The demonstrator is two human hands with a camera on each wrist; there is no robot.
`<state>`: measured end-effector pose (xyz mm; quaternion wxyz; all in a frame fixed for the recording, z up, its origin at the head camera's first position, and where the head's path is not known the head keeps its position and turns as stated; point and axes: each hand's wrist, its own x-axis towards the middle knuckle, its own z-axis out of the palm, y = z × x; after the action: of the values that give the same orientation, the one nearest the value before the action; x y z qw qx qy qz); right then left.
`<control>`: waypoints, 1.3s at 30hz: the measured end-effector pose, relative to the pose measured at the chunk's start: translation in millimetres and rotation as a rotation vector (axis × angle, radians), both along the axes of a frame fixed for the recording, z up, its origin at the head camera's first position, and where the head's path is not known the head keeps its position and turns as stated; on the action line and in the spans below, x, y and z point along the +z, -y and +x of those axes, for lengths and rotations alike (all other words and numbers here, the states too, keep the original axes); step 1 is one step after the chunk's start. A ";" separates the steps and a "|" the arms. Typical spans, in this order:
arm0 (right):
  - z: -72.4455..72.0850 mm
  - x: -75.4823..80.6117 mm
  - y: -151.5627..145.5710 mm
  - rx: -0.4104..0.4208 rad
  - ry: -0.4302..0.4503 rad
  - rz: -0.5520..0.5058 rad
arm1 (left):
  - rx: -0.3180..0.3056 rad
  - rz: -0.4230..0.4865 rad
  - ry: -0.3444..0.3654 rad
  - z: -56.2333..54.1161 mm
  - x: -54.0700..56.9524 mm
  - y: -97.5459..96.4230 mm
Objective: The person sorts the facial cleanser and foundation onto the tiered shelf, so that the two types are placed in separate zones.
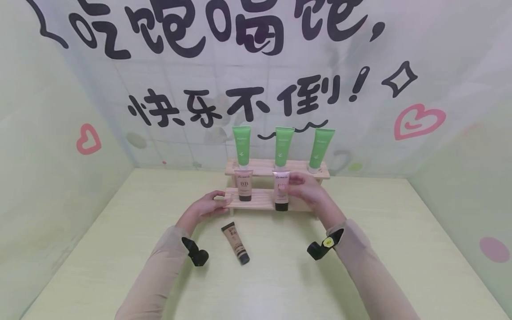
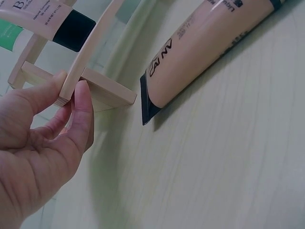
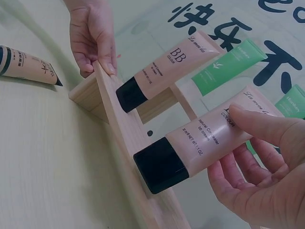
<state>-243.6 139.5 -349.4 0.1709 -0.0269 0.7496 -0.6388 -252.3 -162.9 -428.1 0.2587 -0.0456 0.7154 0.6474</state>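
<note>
My right hand (image 1: pixel 306 189) grips a pink BB cream tube (image 3: pixel 209 133), black cap down, at the front of the lower step of a wooden two-step rack (image 1: pixel 262 205). At the rack's left end, my left hand (image 2: pixel 43 138) pinches the lower board between thumb and fingers. Another pink BB cream tube (image 1: pixel 245 186) stands upright on its cap on that board, left of the held one. In front of the rack, a beige cream tube (image 1: pixel 236 243) with a dark cap lies on the table.
Three green tubes stand on the upper step: a left one (image 1: pixel 242 146), a middle one (image 1: pixel 283 147) and a right one (image 1: pixel 321 150) that leans slightly. Behind the rack rises a pale wall sheet (image 1: pixel 208 146) with black lettering. The pale table (image 1: pixel 120 249) spreads out around the rack.
</note>
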 end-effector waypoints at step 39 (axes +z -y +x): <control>-16.1 -9.9 -3.7 0.008 -0.042 -0.052 | -0.001 0.043 -0.018 6.1 3.0 1.0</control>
<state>-259.7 143.2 -359.4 0.1569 -0.0478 0.7361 -0.6568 -246.2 -163.9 -425.1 0.2535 -0.0337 0.7037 0.6629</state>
